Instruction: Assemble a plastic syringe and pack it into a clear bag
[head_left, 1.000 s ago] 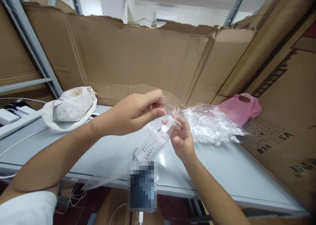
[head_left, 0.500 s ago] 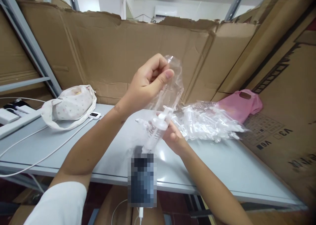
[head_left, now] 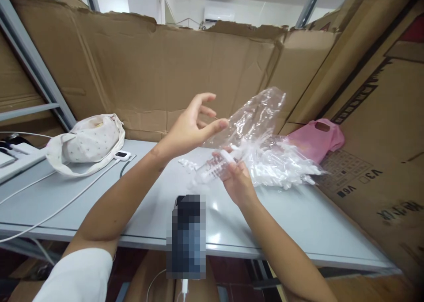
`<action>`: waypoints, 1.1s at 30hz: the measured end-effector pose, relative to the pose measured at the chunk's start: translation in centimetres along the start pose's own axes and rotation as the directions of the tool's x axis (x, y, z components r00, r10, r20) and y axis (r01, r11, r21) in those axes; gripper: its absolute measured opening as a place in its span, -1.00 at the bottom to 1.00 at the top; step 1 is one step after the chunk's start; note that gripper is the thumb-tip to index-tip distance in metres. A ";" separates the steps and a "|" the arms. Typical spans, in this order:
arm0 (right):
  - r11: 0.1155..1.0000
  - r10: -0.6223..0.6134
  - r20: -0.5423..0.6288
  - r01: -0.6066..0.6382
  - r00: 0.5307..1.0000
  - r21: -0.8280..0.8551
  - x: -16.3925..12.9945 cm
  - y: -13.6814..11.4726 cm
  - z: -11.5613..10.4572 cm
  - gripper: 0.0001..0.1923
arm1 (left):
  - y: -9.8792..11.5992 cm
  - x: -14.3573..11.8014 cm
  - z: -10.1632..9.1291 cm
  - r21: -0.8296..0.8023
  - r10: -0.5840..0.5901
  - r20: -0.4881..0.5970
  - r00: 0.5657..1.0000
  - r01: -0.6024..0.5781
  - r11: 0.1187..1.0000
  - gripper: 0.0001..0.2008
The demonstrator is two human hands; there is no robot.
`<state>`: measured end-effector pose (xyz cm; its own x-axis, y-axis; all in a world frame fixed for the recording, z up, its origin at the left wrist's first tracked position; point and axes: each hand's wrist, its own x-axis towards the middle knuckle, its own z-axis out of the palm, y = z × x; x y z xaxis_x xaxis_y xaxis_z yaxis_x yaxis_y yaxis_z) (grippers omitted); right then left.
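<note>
My right hand (head_left: 241, 183) is closed around a clear plastic syringe (head_left: 209, 171) with printed markings, tilted over the table. Its white flange end lies by my thumb, and its other end points down to the left. A clear plastic bag (head_left: 256, 116) stands puffed up behind and to the right of that hand; whether it still touches the syringe I cannot tell. My left hand (head_left: 191, 124) hovers to the upper left, fingers apart and nothing in them. Small white pieces (head_left: 187, 164) lie on the table just left of the syringe.
Clear-bagged white plastic parts (head_left: 288, 169) are heaped at right, before a pink bag (head_left: 314, 136). A cloth bag (head_left: 91, 138), a small white device (head_left: 122, 155) and cables lie at left. Cardboard (head_left: 185, 67) walls the back. A pixelated dark object (head_left: 186, 240) overlaps the table's front edge.
My left hand has opened and let go of the clear bag, which now leans to the right. My right hand has tilted the syringe flatter, and its fingers now show around it.
</note>
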<state>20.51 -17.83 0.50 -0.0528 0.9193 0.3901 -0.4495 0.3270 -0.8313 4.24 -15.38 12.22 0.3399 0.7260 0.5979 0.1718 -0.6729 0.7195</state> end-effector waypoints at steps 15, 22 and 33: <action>0.997 -0.068 -0.164 0.061 0.984 -0.047 0.5 0.8 -0.1 -0.48 | -7.9 -6.4 2.6 -0.421 -0.391 0.090 0.916 0.391 0.818 -0.69; 0.998 -0.024 -0.080 0.019 0.997 -0.060 0.3 1.2 -0.2 -0.44 | -8.2 -6.5 2.5 -0.365 -0.349 -0.006 0.937 0.323 0.873 -0.70; 0.895 -0.376 -0.205 0.296 0.904 -0.334 1.5 -1.8 -2.3 -0.50 | -13.2 -5.6 0.1 0.436 -0.065 0.108 0.992 0.012 0.900 -0.58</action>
<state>23.27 -16.53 1.67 0.3041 0.7530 0.5835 -0.1202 0.6379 -0.7607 0.16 -10.60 -0.63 0.4260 0.7486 0.5080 0.5617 -0.6590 0.5001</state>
